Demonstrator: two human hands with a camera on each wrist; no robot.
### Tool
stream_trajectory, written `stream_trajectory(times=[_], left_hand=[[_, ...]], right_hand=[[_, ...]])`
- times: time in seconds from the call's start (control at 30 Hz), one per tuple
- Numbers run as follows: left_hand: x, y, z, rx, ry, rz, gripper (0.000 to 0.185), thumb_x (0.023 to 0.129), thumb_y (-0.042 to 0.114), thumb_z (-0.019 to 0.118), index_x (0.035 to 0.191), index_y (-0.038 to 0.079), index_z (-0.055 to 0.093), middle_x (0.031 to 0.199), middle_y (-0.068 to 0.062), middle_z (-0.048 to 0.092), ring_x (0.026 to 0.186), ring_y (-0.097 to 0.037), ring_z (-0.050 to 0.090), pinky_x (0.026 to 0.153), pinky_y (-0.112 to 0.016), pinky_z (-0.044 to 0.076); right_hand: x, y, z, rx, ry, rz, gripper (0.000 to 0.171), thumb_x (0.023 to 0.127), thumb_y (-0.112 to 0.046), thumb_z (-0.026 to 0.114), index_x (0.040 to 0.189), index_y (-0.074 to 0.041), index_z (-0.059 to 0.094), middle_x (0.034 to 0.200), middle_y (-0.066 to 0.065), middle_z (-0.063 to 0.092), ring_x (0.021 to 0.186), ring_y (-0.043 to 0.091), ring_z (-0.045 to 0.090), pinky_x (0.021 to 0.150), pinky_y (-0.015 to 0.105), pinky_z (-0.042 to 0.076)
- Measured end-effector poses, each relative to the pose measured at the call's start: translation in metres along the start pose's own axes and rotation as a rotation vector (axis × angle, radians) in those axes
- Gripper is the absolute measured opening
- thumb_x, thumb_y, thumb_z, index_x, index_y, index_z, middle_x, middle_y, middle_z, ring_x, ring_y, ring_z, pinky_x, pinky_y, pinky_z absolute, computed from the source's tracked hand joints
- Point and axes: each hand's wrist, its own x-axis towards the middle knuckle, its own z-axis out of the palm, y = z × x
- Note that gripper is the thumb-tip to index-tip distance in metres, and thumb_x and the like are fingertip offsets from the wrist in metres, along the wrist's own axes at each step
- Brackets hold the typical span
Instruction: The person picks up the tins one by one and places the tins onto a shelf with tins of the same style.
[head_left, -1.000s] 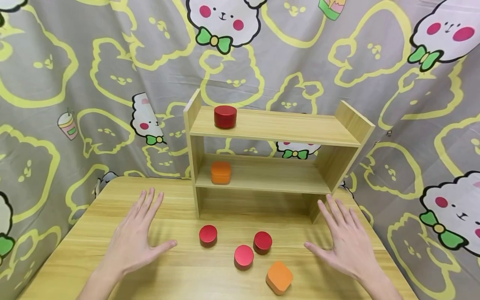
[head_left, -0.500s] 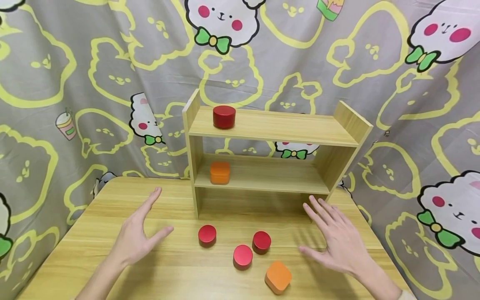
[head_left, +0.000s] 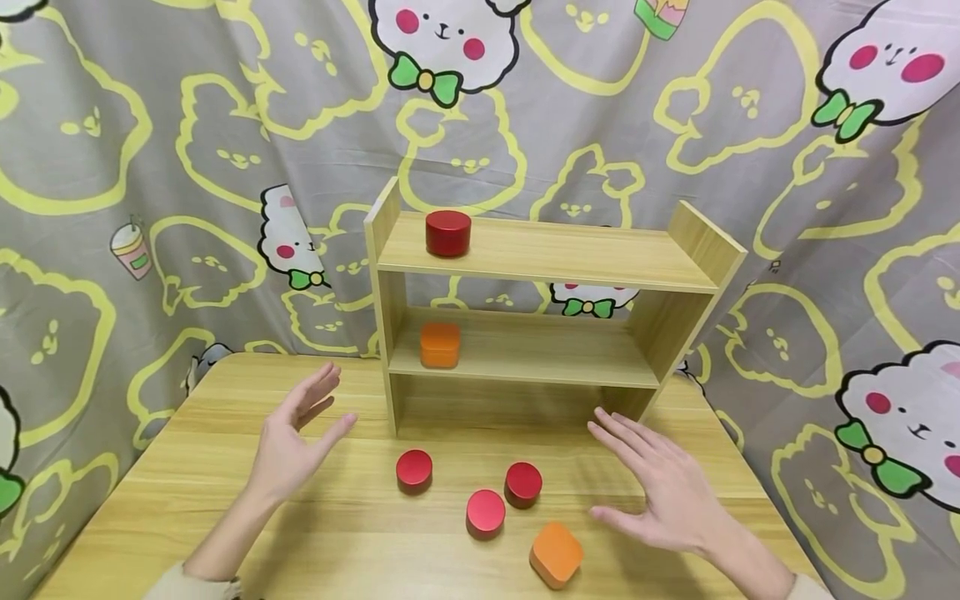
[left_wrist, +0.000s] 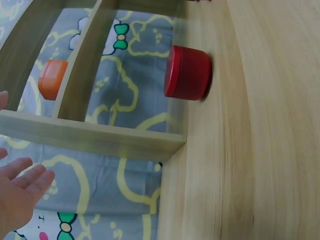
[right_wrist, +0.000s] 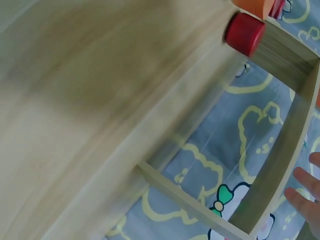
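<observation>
Both hands hover above the table (head_left: 187, 467) with fingers straight and spread, holding nothing, and the loose pieces lie between them in front of the small wooden shelf (head_left: 551, 258). The left hand (head_left: 296, 433) is raised on edge, palm turned inward, near the shelf's left post; the closest piece to it is the left red cylinder (head_left: 415, 469), which lies to its right and a little toward the front edge. The right hand (head_left: 663, 487) is flatter, palm down, with the orange block (head_left: 557, 554) just inside its thumb, toward the front edge, and the two other red cylinders, the front one (head_left: 486, 512) and the one behind it (head_left: 523, 484), further in toward the middle. The round pieces stand on their flat ends, so no long axis matters. The right wrist view is blurred, so how near its fingers come to the block is hard to say. On the shelf another red cylinder (head_left: 448, 232) sits top left, another orange block (head_left: 440, 345) below.
</observation>
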Motion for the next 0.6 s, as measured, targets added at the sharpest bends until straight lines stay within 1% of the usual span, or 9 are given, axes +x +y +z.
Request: stream_trajectory(times=[0.07,0.1,0.23,0.27,0.3,0.37,0.47,0.5,0.6], left_hand=[[0.003,0.000,0.002,-0.027,0.017,-0.012,0.071,0.088,-0.004,0.080,0.152,0.012,0.055,0.136,0.032,0.061,0.127,0.010,0.061,0.105,-0.009,0.052],[0.005,0.000,0.003,-0.039,0.025,-0.016,0.070,0.088,-0.004,0.080,0.152,0.011,0.055,0.134,0.033,0.062,0.126,0.009,0.062,0.105,-0.010,0.053],[0.011,-0.001,0.007,-0.094,0.044,-0.022,0.066,0.088,-0.007,0.078,0.149,0.008,0.058,0.130,0.029,0.066,0.123,0.005,0.066,0.103,-0.013,0.055],[0.013,-0.001,0.009,-0.107,0.048,-0.018,0.065,0.088,-0.008,0.078,0.148,0.007,0.058,0.130,0.028,0.067,0.123,0.004,0.067,0.103,-0.014,0.056],[0.014,-0.002,0.010,-0.118,0.048,-0.012,0.064,0.088,-0.008,0.078,0.147,0.005,0.058,0.129,0.028,0.068,0.122,0.003,0.067,0.103,-0.014,0.056],[0.017,-0.002,0.013,-0.147,0.053,-0.007,0.062,0.088,-0.010,0.077,0.146,0.002,0.059,0.128,0.027,0.069,0.122,0.001,0.068,0.102,-0.016,0.057],[0.021,-0.003,0.017,-0.168,0.065,-0.002,0.060,0.088,-0.010,0.077,0.144,-0.002,0.059,0.127,0.026,0.070,0.121,0.001,0.069,0.101,-0.017,0.058],[0.022,-0.003,0.019,-0.176,0.071,-0.004,0.060,0.088,-0.010,0.077,0.144,-0.002,0.059,0.127,0.025,0.070,0.120,0.001,0.069,0.101,-0.017,0.058],[0.028,-0.003,0.022,-0.215,0.103,-0.007,0.058,0.087,-0.012,0.076,0.142,-0.003,0.060,0.126,0.020,0.073,0.118,-0.001,0.071,0.100,-0.018,0.060]], right_hand=[[-0.001,-0.001,0.002,0.011,-0.009,-0.019,0.104,0.071,-0.069,0.085,0.158,-0.026,0.049,0.165,-0.006,0.049,0.143,0.025,0.057,0.111,0.041,0.046],[-0.002,-0.002,0.004,0.019,-0.012,-0.033,0.102,0.072,-0.070,0.083,0.158,-0.025,0.050,0.165,-0.006,0.049,0.142,0.024,0.057,0.113,0.038,0.045],[-0.004,-0.003,0.013,0.084,-0.003,-0.103,0.098,0.077,-0.070,0.080,0.157,-0.023,0.051,0.164,-0.003,0.051,0.140,0.024,0.058,0.126,0.022,0.028],[-0.004,-0.003,0.015,0.099,0.002,-0.120,0.098,0.077,-0.069,0.081,0.157,-0.023,0.051,0.163,-0.002,0.051,0.139,0.024,0.058,0.127,0.019,0.024],[-0.005,-0.004,0.017,0.111,0.008,-0.136,0.098,0.076,-0.069,0.081,0.157,-0.022,0.051,0.163,-0.002,0.052,0.138,0.024,0.059,0.127,0.019,0.023],[-0.006,-0.005,0.021,0.123,0.015,-0.161,0.099,0.074,-0.068,0.083,0.156,-0.021,0.052,0.162,-0.001,0.053,0.137,0.024,0.059,0.125,0.027,0.032],[-0.008,-0.006,0.025,0.117,0.001,-0.177,0.102,0.072,-0.068,0.085,0.157,-0.023,0.051,0.162,-0.003,0.053,0.136,0.021,0.059,0.110,0.040,0.048],[-0.009,-0.007,0.027,0.112,-0.007,-0.181,0.102,0.072,-0.069,0.085,0.157,-0.024,0.051,0.162,-0.003,0.052,0.136,0.021,0.059,0.105,0.044,0.051],[-0.011,-0.008,0.032,0.113,-0.027,-0.206,0.103,0.072,-0.071,0.084,0.157,-0.024,0.050,0.161,-0.003,0.054,0.136,0.021,0.060,0.100,0.050,0.057]])
